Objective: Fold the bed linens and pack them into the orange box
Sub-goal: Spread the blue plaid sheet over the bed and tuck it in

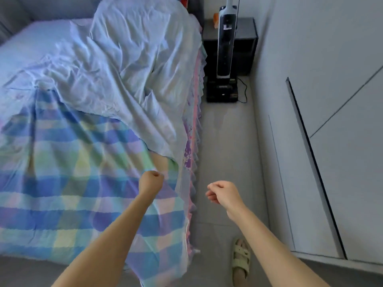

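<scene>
Bed (24, 38): fills the left side, with linens spread all over it.
Checked sheet (62, 183): across the near end, its edge spilling over the side.
Pale blue sheet (124, 59): crumpled farther up, overlapping the checked one.
Left hand (151, 179): fisted, gripping the checked sheet.
Right hand (222, 193): loosely curled above the floor (226, 141), holding nothing.

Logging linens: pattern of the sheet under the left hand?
Pastel blue-green-yellow plaid sheet; head view.

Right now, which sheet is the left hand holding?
The checked sheet, bunched in the left hand; the plain blue sheet lies farther off, untouched.
</scene>
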